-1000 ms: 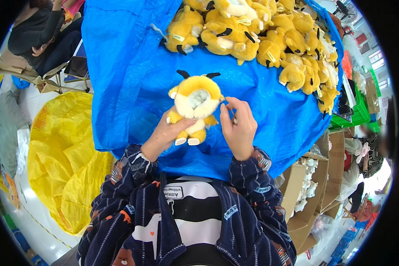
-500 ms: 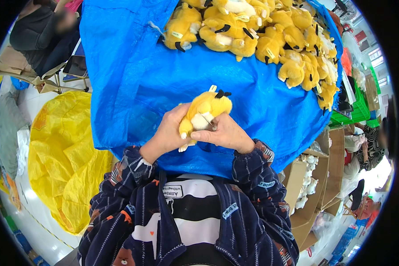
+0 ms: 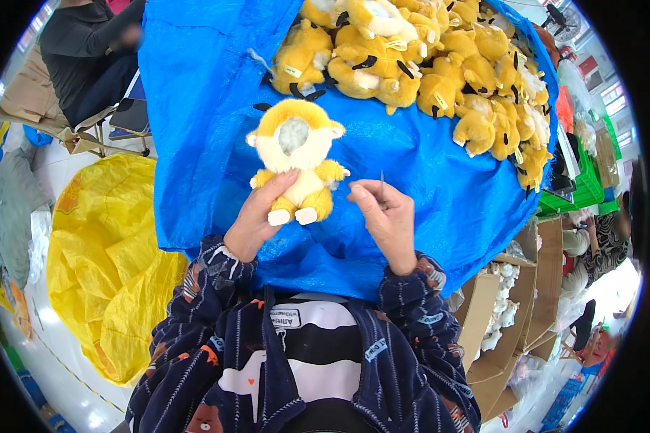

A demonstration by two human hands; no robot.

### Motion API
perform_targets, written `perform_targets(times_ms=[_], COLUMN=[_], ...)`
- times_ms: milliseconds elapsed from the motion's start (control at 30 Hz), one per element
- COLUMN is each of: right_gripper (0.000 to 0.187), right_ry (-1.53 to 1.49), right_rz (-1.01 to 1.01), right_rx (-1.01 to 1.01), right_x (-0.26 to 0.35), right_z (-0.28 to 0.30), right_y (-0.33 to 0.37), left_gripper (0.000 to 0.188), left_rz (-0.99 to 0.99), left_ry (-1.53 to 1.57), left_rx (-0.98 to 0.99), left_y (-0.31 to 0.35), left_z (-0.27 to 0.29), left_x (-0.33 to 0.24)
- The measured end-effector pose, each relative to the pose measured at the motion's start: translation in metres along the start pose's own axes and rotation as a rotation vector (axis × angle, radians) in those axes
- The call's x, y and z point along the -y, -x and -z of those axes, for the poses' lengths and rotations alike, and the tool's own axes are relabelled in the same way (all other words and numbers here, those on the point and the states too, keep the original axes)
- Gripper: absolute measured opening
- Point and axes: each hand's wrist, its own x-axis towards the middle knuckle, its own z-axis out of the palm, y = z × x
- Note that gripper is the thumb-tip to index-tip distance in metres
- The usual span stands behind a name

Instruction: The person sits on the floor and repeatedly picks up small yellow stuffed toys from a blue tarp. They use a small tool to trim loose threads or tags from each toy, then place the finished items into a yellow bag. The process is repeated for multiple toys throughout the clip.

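Observation:
My left hand (image 3: 256, 216) grips a yellow and cream plush toy (image 3: 312, 185) by its body, thumb across the front. The toy is upright and faces me, with white stuffing showing through an oval opening in its face. It has pale feet and small black tufts on top. To the right of the toy, apart from it, my right hand (image 3: 388, 220) is closed in a pinch. A thin needle (image 3: 383, 177) sticks up from its fingers; most of it is hidden. Both hands are over a big blue sheet (image 3: 426, 187).
A pile of similar yellow plush toys (image 3: 440, 79) lies at the far side of the sheet. On the left is a yellow sack (image 3: 108, 267) on the floor. Cardboard boxes (image 3: 549, 270) with white pieces and a green crate (image 3: 588, 180) stand right. Another person (image 3: 87, 58) sits far left.
The plush toy has turned from its side to upright, facing me, and moved left and up. My right hand has come off it to the right.

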Motion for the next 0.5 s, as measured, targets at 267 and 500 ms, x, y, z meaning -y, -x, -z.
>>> perform_targets(times_ms=[267,500], right_gripper=[0.020,0.036], right_ry=[-0.156,0.555], right_rz=[-0.127,0.440], right_rx=[0.143,0.018], right_x=[-0.007,-0.023], right_z=[-0.013,0.013], right_y=[-0.009,-0.011], left_gripper=[0.038,0.043], left_rz=[0.397,0.468], left_ry=[0.389,0.504], left_rx=[-0.129,0.022], left_y=[-0.009,-0.010], left_z=[0.018,0.031], left_x=[0.027,0.023])
